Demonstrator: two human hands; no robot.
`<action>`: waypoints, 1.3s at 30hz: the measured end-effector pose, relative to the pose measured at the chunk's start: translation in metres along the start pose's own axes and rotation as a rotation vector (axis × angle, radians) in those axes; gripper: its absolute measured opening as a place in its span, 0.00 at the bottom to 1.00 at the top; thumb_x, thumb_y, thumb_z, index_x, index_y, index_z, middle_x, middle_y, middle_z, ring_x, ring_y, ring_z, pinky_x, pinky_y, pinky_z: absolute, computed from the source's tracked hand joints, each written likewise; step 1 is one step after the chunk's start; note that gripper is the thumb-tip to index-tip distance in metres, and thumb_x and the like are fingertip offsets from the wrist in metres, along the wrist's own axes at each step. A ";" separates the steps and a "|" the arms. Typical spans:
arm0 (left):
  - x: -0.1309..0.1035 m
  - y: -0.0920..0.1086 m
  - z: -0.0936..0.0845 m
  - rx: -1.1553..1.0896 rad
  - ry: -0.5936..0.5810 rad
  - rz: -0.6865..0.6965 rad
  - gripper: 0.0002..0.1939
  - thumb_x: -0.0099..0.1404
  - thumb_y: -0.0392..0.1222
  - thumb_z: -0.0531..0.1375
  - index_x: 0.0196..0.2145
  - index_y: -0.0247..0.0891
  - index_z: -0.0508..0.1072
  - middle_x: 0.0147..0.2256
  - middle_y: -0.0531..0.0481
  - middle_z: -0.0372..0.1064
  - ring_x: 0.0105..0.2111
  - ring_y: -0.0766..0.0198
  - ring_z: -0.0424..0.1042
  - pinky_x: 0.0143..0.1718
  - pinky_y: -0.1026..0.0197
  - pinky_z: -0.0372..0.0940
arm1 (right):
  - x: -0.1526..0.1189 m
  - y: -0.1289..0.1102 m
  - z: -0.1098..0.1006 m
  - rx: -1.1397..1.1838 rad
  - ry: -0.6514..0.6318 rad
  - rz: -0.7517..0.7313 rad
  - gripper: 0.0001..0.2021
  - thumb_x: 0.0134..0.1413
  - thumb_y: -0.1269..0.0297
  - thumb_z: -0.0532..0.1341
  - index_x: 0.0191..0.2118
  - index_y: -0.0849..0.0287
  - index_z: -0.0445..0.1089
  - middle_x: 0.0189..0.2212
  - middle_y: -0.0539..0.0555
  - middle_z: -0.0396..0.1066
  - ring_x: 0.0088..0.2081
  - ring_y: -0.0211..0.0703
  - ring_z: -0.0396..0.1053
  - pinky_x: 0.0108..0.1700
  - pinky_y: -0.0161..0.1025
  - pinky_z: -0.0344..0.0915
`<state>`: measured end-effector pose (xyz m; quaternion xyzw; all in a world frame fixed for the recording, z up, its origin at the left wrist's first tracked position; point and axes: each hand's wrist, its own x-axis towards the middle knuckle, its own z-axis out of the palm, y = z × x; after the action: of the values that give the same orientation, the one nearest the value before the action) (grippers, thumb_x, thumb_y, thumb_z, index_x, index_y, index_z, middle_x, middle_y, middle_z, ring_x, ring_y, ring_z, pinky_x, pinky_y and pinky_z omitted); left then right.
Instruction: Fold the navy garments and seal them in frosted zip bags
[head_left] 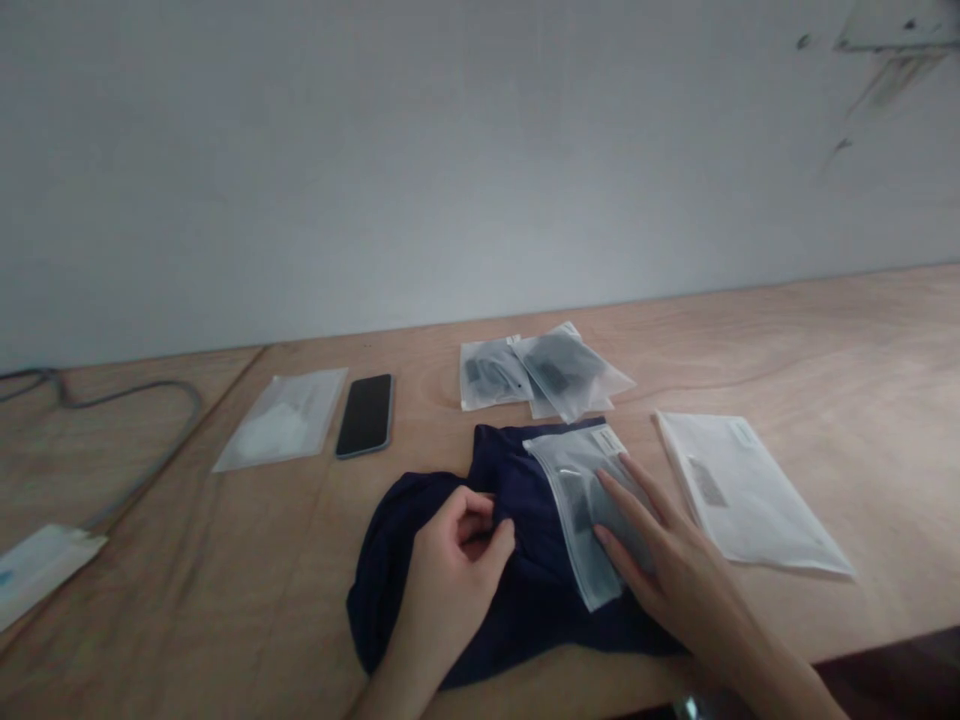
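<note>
A dark navy cloth garment point(525, 580) lies bunched near the front of the wooden table. My left hand point(461, 550) is closed in a pinch on its fabric, left of the middle; the fingertips are partly hidden. On the garment's right part rests a frosted zip bag point(571, 490) with something dark inside and a small white label at its top. My right hand point(649, 535) lies over this bag, fingers stretched out and touching its surface.
Several frosted bags with dark contents point(559, 370) overlap near the wall. A larger white pouch point(750, 500) lies at right. Leftward are a phone point(366, 415), a clear bag with white contents point(281, 425), and a grey cable point(169, 450) running to a white power strip point(45, 570).
</note>
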<state>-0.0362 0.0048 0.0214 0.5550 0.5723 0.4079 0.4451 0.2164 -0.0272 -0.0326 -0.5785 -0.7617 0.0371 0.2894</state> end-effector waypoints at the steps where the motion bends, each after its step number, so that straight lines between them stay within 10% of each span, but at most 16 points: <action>1: -0.001 -0.004 -0.005 -0.026 -0.002 -0.022 0.08 0.61 0.43 0.66 0.32 0.41 0.71 0.36 0.51 0.77 0.36 0.60 0.79 0.39 0.62 0.73 | 0.000 0.000 0.001 -0.004 0.001 -0.003 0.28 0.73 0.57 0.56 0.73 0.50 0.56 0.75 0.63 0.50 0.72 0.62 0.59 0.65 0.60 0.70; 10: -0.010 0.001 -0.006 -0.232 0.017 -0.234 0.13 0.59 0.47 0.70 0.32 0.40 0.71 0.33 0.53 0.77 0.35 0.63 0.78 0.34 0.67 0.70 | 0.001 0.017 -0.023 -0.089 0.073 -0.037 0.27 0.73 0.60 0.57 0.73 0.48 0.57 0.74 0.62 0.53 0.68 0.65 0.65 0.55 0.59 0.79; 17: -0.008 -0.001 0.037 -0.262 -0.090 -0.177 0.13 0.62 0.46 0.67 0.39 0.39 0.70 0.40 0.48 0.77 0.37 0.60 0.79 0.38 0.61 0.74 | -0.013 0.097 -0.065 -0.202 0.182 0.004 0.25 0.70 0.58 0.58 0.70 0.47 0.63 0.69 0.62 0.63 0.70 0.70 0.61 0.62 0.69 0.70; 22: -0.014 -0.006 0.035 0.196 0.140 0.364 0.20 0.67 0.37 0.62 0.56 0.43 0.69 0.56 0.40 0.69 0.53 0.52 0.75 0.52 0.48 0.75 | -0.018 0.133 -0.079 -0.237 0.169 0.008 0.26 0.72 0.55 0.56 0.71 0.54 0.60 0.67 0.65 0.65 0.71 0.70 0.57 0.67 0.73 0.61; 27: -0.032 0.013 0.033 0.652 -0.061 0.797 0.11 0.71 0.36 0.64 0.51 0.42 0.75 0.53 0.42 0.72 0.55 0.47 0.70 0.55 0.43 0.71 | 0.009 0.101 -0.068 -0.037 0.092 -0.093 0.24 0.72 0.60 0.57 0.70 0.49 0.62 0.68 0.60 0.64 0.66 0.60 0.67 0.64 0.60 0.70; 39: -0.032 0.006 0.065 0.912 -0.261 0.913 0.13 0.71 0.33 0.62 0.51 0.40 0.77 0.45 0.44 0.74 0.44 0.50 0.71 0.42 0.49 0.73 | 0.090 0.051 -0.028 0.221 -0.279 -0.392 0.19 0.69 0.74 0.54 0.52 0.51 0.79 0.54 0.58 0.71 0.55 0.46 0.74 0.55 0.47 0.75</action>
<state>0.0274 -0.0281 0.0117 0.9199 0.3361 0.2018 0.0131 0.2590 0.0628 0.0067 -0.3742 -0.8830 0.1428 0.2446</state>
